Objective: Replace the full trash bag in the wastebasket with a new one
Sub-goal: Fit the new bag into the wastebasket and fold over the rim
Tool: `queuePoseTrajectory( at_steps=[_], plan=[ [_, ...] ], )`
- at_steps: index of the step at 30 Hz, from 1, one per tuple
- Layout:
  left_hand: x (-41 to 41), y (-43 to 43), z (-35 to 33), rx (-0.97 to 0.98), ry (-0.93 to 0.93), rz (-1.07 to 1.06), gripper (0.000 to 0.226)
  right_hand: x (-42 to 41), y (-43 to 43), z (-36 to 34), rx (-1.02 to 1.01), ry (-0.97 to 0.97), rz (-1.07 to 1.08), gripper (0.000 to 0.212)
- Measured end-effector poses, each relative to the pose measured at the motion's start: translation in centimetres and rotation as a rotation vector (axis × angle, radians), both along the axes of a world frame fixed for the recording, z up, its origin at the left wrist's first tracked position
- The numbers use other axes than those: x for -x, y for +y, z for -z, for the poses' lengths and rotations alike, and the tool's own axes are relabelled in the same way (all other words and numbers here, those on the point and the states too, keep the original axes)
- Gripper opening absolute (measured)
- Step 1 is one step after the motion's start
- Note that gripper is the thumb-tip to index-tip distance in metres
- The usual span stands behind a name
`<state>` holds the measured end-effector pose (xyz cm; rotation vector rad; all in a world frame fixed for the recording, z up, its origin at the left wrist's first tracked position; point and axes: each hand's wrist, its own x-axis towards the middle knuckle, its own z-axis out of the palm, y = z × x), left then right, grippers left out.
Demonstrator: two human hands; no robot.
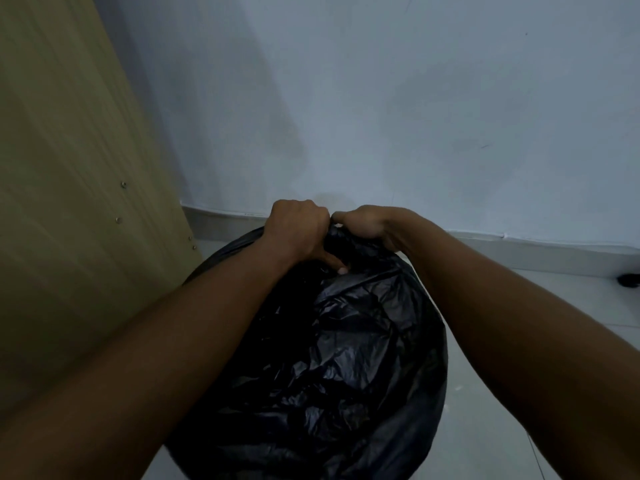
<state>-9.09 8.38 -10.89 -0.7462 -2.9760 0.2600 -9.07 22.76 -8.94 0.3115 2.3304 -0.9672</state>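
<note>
A black trash bag, crumpled and shiny, fills the lower middle of the head view. Its far edge is bunched up between both fists. My left hand is clenched on the gathered plastic, thumb pressed down onto the bag. Right beside it, knuckles touching, my right hand grips the same bunched edge. A dark curved rim of the wastebasket shows at the bag's far left. The rest of the wastebasket is hidden under the bag and my forearms.
A light wooden cabinet side with small screws stands close on the left. A pale wall with a baseboard runs behind. Light floor tiles lie to the right, with a small dark object at the right edge.
</note>
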Motion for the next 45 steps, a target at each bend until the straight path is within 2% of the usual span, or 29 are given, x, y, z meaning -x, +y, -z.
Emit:
queuePoseTrajectory(
  at_steps=[4, 7, 11, 13, 14, 16, 17, 19, 20, 22, 23, 25, 26, 29, 31, 34, 38, 39, 41, 43, 44, 45],
  plan=[
    [-0.4, -0.2, -0.3, 0.027, 0.01, -0.06, 0.085, -0.4, -0.1, -0.2, 0.147, -0.109, -0.008, 0.052],
    [-0.1, -0.7, -0.4, 0.006, 0.013, -0.11, 0.088, -0.5, 0.5, 0.3, 0.229, -0.069, -0.061, 0.052],
    [0.2, -1.1, 0.2, -0.063, -0.026, -0.049, 0.104, -0.2, 1.1, 1.1, 0.043, 0.13, -0.234, 0.05],
    [0.6, -1.4, 0.1, -0.111, 0.051, 0.063, 0.11, -0.1, 1.4, 1.2, -0.037, 0.189, -0.258, 0.054],
    [0.6, -1.7, -0.3, -0.138, 0.154, 0.163, 0.103, -0.1, 1.7, 1.1, -0.071, 0.206, -0.261, 0.055],
    [0.0, -2.1, -1.6, -0.25, 0.355, 0.417, 0.066, -0.1, 2.4, 0.9, -0.113, 0.22, -0.253, 0.052],
    [-0.4, -2.2, -1.9, -0.337, 0.345, 0.495, 0.045, 0.0, 2.7, 0.8, -0.121, 0.216, -0.243, 0.052],
    [-1.2, -2.0, -1.8, -0.399, 0.019, 0.48, 0.027, 0.0, 3.0, 0.7, -0.118, 0.191, -0.203, 0.06],
    [-1.6, -1.6, -1.3, -0.323, -0.211, 0.414, 0.028, 0.0, 3.0, 0.6, -0.108, 0.174, -0.173, 0.068],
    [-2.6, -0.8, 0.5, -0.023, -0.64, 0.268, 0.019, -0.1, 2.8, 0.5, -0.086, 0.143, -0.122, 0.09],
    [-3.4, -0.2, 1.7, 0.135, -0.782, 0.218, 0.032, 0.0, 2.6, 0.6, -0.075, 0.14, -0.101, 0.098],
    [-5.0, 0.8, 4.3, 0.329, -0.938, 0.174, 0.061, 0.1, 2.3, 0.7, -0.063, 0.154, -0.069, 0.105],
    [-5.8, 1.4, 5.8, 0.355, -0.976, 0.184, 0.063, 0.2, 2.2, 0.9, -0.067, 0.16, -0.064, 0.106],
    [-7.2, 2.7, 8.5, 0.486, -1.091, 0.118, 0.05, 0.4, 2.0, 1.2, -0.048, 0.153, -0.031, 0.108],
    [-7.6, 3.3, 9.0, 0.54, -1.07, 0.142, 0.053, 0.6, 2.0, 1.4, -0.013, 0.13, 0.007, 0.11],
    [-7.7, 3.6, 8.8, 0.492, -1.045, 0.184, 0.045, 0.9, 2.4, 1.8, 0.047, 0.082, 0.032, 0.111],
    [-3.7, 2.3, 7.0, 0.206, -1.068, 0.125, 0.037, 1.3, 3.6, 1.9, 0.14, -0.023, 0.019, 0.095],
    [-2.7, 1.8, 7.0, 0.209, -1.045, 0.153, 0.038, 1.3, 3.8, 2.0, 0.157, -0.033, 0.009, 0.092],
    [-1.8, 1.1, 7.7, 0.412, -1.03, 0.165, 0.068, 1.3, 3.9, 2.1, 0.19, -0.024, -0.002, 0.089],
    [-2.8, 0.6, 9.8, 0.715, -0.871, 0.23, 0.105, 1.2, 3.7, 2.3, 0.235, -0.01, -0.002, 0.088],
    [-3.3, 0.5, 11.1, 0.771, -0.785, 0.257, 0.11, 1.2, 3.6, 2.5, 0.257, -0.006, -0.002, 0.088],
    [-3.9, 0.4, 12.5, 0.737, -0.735, 0.263, 0.105, 1.2, 3.5, 2.7, 0.277, -0.005, -0.005, 0.087]
  ],
)
